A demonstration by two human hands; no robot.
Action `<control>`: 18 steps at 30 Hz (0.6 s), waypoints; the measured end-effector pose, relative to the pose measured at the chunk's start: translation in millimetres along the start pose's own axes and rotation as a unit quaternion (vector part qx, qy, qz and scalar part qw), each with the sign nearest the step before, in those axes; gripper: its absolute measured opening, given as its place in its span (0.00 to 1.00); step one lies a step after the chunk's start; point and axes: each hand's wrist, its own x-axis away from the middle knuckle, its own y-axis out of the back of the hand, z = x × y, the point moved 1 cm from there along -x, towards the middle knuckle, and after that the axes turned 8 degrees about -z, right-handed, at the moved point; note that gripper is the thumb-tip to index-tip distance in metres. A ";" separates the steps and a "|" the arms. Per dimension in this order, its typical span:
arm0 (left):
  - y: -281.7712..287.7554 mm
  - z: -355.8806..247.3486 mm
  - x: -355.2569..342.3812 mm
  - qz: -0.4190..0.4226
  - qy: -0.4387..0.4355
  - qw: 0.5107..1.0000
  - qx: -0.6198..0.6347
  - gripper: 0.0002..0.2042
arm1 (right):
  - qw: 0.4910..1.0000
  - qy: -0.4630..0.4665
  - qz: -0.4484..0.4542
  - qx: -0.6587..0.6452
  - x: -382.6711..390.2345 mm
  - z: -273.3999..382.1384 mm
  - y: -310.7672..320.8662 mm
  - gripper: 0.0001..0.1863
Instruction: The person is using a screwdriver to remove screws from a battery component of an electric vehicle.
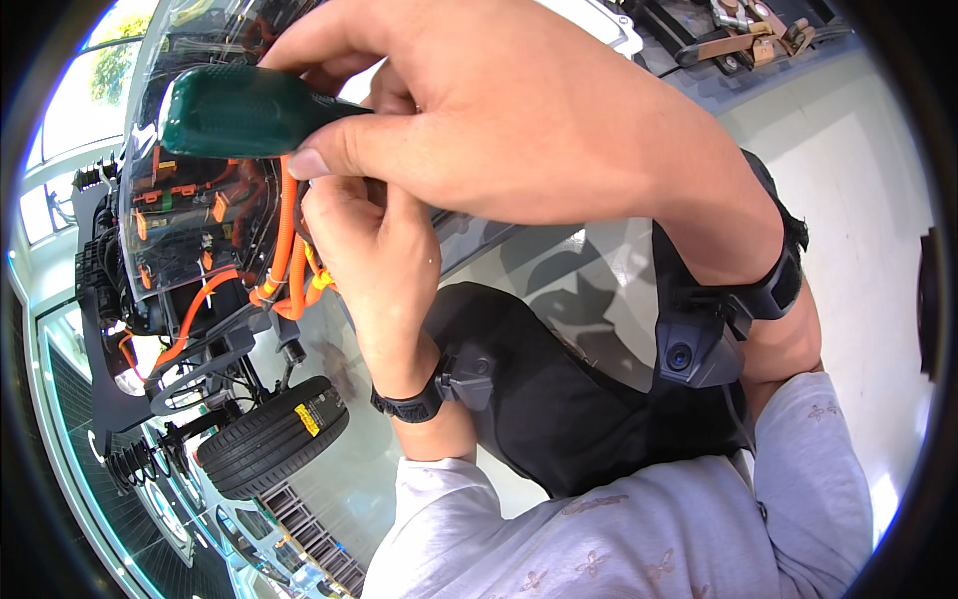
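Note:
My right hand [499, 110] reaches across the upper middle, its fingers and thumb closed around the dark neck of a green-handled tool [235, 112]. The thick, rounded handle points left; the tool's other end is hidden behind my fingers. Just below it, my left hand [371, 255] is closed with curled fingers, close against the right thumb. Whatever the left fingers grip, if anything, is out of sight. Orange corrugated cables [285, 225] run down right beside the left knuckles, with yellow-orange connectors [317, 276] at their lower end.
A clear cover [150, 230] over orange-wired parts stands at the left. Beneath it are a black tyre [274, 439] and a coil spring [130, 467]. Metal linkage parts [753, 35] lie at the upper right. A ladder [314, 539] shows at the lower left.

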 end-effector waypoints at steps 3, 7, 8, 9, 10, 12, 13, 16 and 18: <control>-0.6 0.4 1.5 -0.069 -0.002 0.997 0.028 0.07 | 0.971 0.141 -0.129 0.142 -0.8 -4.9 -15.6 0.16; 0.4 0.2 -0.1 -0.056 -0.024 0.998 0.015 0.09 | 0.981 -0.026 -0.151 0.119 -3.8 3.0 -10.1 0.16; -3.3 -1.0 -0.9 -0.060 -0.017 0.997 0.038 0.11 | 0.992 0.064 -0.090 0.055 3.7 -1.8 -6.0 0.16; -3.6 -1.1 -1.3 -0.067 -0.009 0.996 0.058 0.12 | 0.992 0.064 -0.089 0.054 4.0 -2.1 -3.3 0.16; -2.3 -0.2 -1.6 -0.048 0.000 0.996 0.078 0.15 | 0.994 0.067 -0.077 0.035 3.8 -1.1 -0.9 0.16; -0.9 4.7 -0.1 -0.069 -0.023 0.995 0.071 0.15 | 0.996 0.069 -0.063 0.015 -0.7 -8.7 -10.8 0.16; -0.7 6.1 -0.1 -0.089 -0.047 0.993 0.064 0.16 | 0.963 0.075 -0.171 0.195 -7.0 -21.3 -28.2 0.17; -2.4 4.5 -1.2 -0.105 -0.077 0.990 0.062 0.16 | 0.909 0.125 -0.260 0.299 -1.5 -17.2 -34.5 0.19; 2.9 4.2 -0.6 -0.076 -0.013 0.996 0.052 0.16 | 0.928 0.173 -0.246 0.222 5.9 -21.5 -25.3 0.19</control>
